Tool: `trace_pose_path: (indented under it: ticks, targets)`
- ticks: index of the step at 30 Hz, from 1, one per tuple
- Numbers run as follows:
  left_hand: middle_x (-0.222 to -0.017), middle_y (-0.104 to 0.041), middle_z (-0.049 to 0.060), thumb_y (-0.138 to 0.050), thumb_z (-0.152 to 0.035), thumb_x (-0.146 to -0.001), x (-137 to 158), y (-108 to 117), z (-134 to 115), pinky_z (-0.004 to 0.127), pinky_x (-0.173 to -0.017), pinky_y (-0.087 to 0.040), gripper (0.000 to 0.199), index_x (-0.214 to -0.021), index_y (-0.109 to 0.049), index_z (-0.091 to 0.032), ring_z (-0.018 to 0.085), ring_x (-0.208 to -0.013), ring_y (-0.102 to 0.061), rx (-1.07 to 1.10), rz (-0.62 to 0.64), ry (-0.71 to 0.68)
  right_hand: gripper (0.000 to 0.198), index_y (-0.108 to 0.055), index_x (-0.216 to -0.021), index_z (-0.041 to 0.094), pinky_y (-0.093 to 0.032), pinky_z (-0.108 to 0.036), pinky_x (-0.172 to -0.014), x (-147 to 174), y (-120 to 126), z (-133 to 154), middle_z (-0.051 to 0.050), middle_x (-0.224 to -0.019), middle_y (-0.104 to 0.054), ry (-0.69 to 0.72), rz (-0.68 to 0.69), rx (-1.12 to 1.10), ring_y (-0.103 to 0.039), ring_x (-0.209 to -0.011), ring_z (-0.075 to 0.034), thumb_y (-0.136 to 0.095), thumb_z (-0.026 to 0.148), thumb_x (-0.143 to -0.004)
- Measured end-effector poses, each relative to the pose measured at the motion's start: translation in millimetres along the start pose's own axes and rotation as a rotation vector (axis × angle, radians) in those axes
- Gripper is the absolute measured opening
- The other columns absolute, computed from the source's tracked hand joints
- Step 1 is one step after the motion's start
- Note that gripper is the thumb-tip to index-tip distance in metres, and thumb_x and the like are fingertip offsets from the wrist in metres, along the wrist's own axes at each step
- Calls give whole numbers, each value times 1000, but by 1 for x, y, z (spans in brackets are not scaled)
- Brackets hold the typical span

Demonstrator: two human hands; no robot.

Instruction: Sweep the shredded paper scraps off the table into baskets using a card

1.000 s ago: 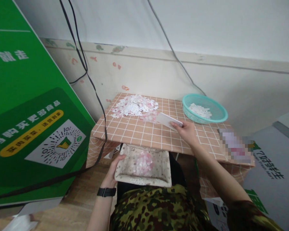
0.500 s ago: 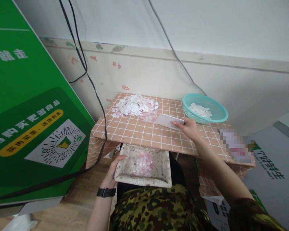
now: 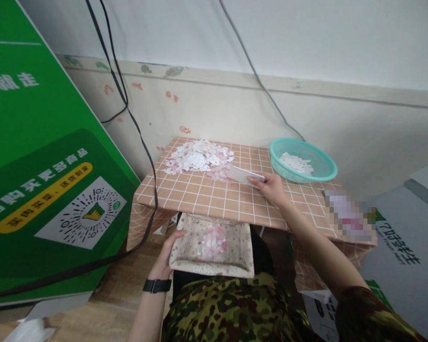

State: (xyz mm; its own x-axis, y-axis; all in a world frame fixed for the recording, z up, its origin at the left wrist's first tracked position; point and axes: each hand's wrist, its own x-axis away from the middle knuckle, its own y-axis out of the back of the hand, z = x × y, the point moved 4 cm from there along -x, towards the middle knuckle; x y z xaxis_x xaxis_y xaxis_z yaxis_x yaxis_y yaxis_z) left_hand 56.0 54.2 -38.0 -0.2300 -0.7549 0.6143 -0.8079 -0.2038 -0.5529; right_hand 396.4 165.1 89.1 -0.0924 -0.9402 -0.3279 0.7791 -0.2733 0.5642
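Note:
My left hand (image 3: 170, 251) grips the left side of a speckled, shallow rectangular tray (image 3: 238, 266), held below the table's front edge. Pink and white bits (image 3: 214, 242) lie in the middle of the tray. Over the tabletop, my right hand (image 3: 271, 187) is closed on the right end of a flat white board (image 3: 240, 175), which is tilted. The board's far end meets a thin spread of pinkish pieces (image 3: 217, 172). Just behind these is a larger heap of white paper scraps (image 3: 196, 156).
A checked brown cloth covers the table (image 3: 214, 199). At its back right stands a turquoise basket (image 3: 326, 171) holding white scraps (image 3: 296, 164). A blurred flat item (image 3: 345, 213) lies at the right edge. Black cables (image 3: 142, 137) hang beside a green panel (image 3: 57, 156) on the left.
My right hand and the white board have moved a little to the left, toward the pinkish pieces. The left hand and tray look unmoved.

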Motion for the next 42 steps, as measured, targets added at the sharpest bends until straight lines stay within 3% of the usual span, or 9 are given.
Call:
trace_pose_path:
  ticks: [5, 9, 14, 25, 31, 37, 42]
  targets:
    - [-87, -77, 9, -64, -27, -72, -2, 2, 1, 37, -74, -56, 27, -95, -69, -12, 29, -89, -71, 8, -5, -3, 43, -75, -83, 13, -37, -26, -50, 11, 7, 2, -5, -67, -67, 3, -35, 24, -56, -59, -17, -63, 53, -76]
    - [-90, -77, 10, -64, -26, -72, -3, 2, 2, 37, -76, -56, 32, -100, -68, -11, 29, -90, -71, 3, -10, -1, 41, -74, -76, 13, -36, -26, -49, 17, 11, 0, -3, -61, -63, -14, 18, -52, -52, -54, -14, -66, 53, -73]
    - [-91, -77, 10, -64, -28, -74, 0, -1, 1, 36, -76, -55, 33, -102, -67, -11, 29, -93, -70, 9, 27, 3, 44, -72, -72, 12, -33, -25, -46, 18, 10, 1, -4, -59, -61, -57, -33, -24, -49, -52, -13, -66, 55, -73]
    - [-88, -77, 9, -64, -28, -74, 4, -4, 0, 37, -76, -55, 31, -100, -68, -12, 28, -89, -71, 6, 3, 6, 46, -75, -81, 13, -34, -25, -48, 12, -5, 16, -3, -63, -62, -10, -15, 38, -50, -54, -14, -60, 56, -77]
    - [-93, -76, 10, -64, -28, -74, 2, -3, 1, 37, -77, -55, 34, -104, -67, -12, 28, -92, -70, 3, 16, -13, 46, -73, -71, 12, -30, -25, -45, 12, -2, 19, -3, -54, -58, -18, -1, 110, -45, -48, -12, -61, 56, -76]
    - [-92, -76, 10, -64, -27, -73, 3, -4, 0, 38, -77, -55, 33, -102, -67, -12, 29, -92, -70, 14, 16, -11, 46, -74, -76, 12, -32, -25, -47, 3, 0, 10, -3, -59, -60, 9, 14, 61, -48, -52, -13, -60, 57, -76]
    - [-89, -77, 10, -65, -29, -72, 4, -4, 0, 40, -75, -56, 38, -106, -67, -12, 30, -89, -71, -11, -3, -20, 45, -74, -79, 14, -35, -25, -48, 16, -1, 15, -4, -63, -63, -11, 56, -12, -51, -55, -14, -62, 57, -76]
